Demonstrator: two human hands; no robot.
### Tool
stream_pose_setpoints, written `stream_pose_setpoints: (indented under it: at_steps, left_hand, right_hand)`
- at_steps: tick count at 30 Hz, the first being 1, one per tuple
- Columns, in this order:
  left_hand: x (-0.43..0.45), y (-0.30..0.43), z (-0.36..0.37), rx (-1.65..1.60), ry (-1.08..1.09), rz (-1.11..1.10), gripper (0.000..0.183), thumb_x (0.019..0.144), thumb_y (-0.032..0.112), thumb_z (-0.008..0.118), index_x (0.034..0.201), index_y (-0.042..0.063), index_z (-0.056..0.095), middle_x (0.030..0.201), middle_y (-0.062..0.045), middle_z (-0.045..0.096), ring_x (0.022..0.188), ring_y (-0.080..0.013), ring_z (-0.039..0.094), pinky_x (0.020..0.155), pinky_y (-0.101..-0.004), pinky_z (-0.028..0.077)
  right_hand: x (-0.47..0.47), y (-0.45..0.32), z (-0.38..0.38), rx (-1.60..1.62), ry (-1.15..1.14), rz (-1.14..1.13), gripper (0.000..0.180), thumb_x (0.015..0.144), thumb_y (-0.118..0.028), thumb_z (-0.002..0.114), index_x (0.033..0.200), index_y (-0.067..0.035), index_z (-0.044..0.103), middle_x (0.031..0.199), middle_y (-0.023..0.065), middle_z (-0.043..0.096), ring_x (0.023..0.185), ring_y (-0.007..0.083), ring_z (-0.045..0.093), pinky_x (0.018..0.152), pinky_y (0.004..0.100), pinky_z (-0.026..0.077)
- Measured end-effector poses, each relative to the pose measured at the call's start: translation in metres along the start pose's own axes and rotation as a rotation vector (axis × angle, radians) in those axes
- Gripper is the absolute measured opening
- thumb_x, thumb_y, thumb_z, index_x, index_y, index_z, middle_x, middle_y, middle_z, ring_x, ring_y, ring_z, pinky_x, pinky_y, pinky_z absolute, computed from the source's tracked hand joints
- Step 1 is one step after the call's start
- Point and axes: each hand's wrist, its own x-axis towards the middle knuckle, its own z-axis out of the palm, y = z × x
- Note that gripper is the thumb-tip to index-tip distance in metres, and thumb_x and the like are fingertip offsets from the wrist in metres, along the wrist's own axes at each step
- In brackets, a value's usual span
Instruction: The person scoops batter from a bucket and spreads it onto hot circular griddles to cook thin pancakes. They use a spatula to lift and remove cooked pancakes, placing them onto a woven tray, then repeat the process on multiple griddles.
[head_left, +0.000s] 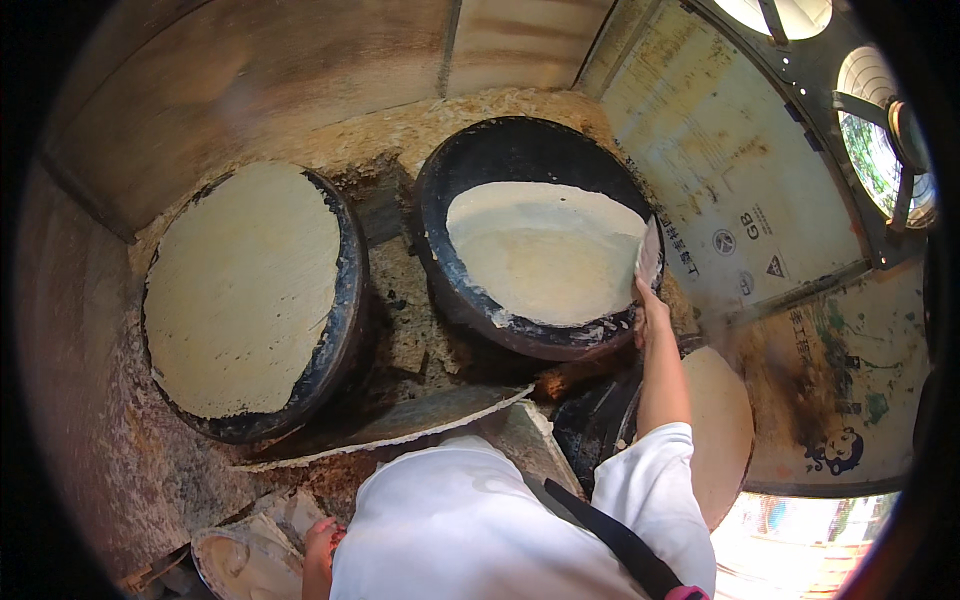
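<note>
My right hand (649, 311) grips a flat, batter-coated scraper (649, 253) at the right rim of a round black griddle (517, 150). On that griddle a pale layer of batter (544, 259) covers the nearer part, while the far part shows bare black metal. To the left, a second black griddle (351, 247) bears a wide pale batter sheet (240, 292) with small pits in its surface. My left hand (324, 538) is low by my side, close to a batter-smeared basin (236, 559); whether it holds anything is unclear.
A third round pale sheet (716, 431) lies beneath my right arm. A curved board (405, 420) with a batter-crusted edge stands between me and the griddles. Printed panels (735, 172) wall the right side, below a fan (892, 135). A brown wall (315, 67) rises behind.
</note>
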Motion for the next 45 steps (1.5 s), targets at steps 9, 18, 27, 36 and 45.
stream_pose_setpoints:
  at_steps: [9,18,27,36,45]
  left_hand:
    - [0.044,-0.022,-0.019,0.002,-0.166,0.215,0.031,0.087,0.007,0.049,0.118,0.000,0.051,0.089,-0.010,0.064,0.066,-0.0176,0.063,0.057,-0.0311,0.050]
    - [0.005,-0.013,0.001,0.148,-0.080,0.164,0.028,0.088,0.008,0.049,0.115,0.004,0.054,0.089,-0.007,0.064,0.069,-0.0158,0.062,0.060,-0.0290,0.049]
    - [0.021,-0.038,-0.010,0.005,-0.073,0.089,0.029,0.090,0.006,0.046,0.117,0.002,0.052,0.088,-0.009,0.064,0.067,-0.0155,0.059,0.061,-0.0283,0.048]
    - [0.026,-0.032,-0.003,-0.110,-0.125,0.105,0.028,0.089,0.006,0.046,0.117,0.001,0.052,0.090,-0.011,0.064,0.064,-0.0171,0.059,0.058,-0.0301,0.049]
    - [-0.001,-0.013,0.016,-0.021,-0.042,0.126,0.027,0.090,0.009,0.048,0.116,0.004,0.053,0.088,-0.007,0.064,0.065,-0.0147,0.060,0.056,-0.0270,0.048]
  right_hand:
    - [-0.123,-0.039,0.142,-0.338,-0.469,-0.368,0.071,0.066,-0.042,0.076,0.116,0.004,0.055,0.082,0.0125,0.064,0.063,0.0224,0.056,0.060,0.0339,0.045]
    - [-0.109,-0.029,0.132,-1.082,-0.124,-0.897,0.049,0.077,-0.030,0.063,0.124,-0.025,0.048,0.090,0.0184,0.064,0.084,0.0350,0.062,0.074,0.0463,0.047]
    - [-0.001,-0.034,0.005,-0.251,0.193,-0.103,0.042,0.068,-0.035,0.076,0.093,-0.001,0.067,0.084,0.0138,0.067,0.075,0.0242,0.064,0.064,0.0378,0.048]
    - [-0.085,-0.066,0.121,-0.313,-0.435,-0.185,0.067,0.069,-0.051,0.071,0.106,0.003,0.061,0.077,0.0106,0.059,0.067,0.0211,0.053,0.062,0.0346,0.045]
    - [-0.113,-0.047,0.158,-1.093,-0.245,-0.912,0.054,0.073,-0.032,0.068,0.123,-0.022,0.052,0.097,0.0158,0.064,0.088,0.0346,0.061,0.075,0.0430,0.048]
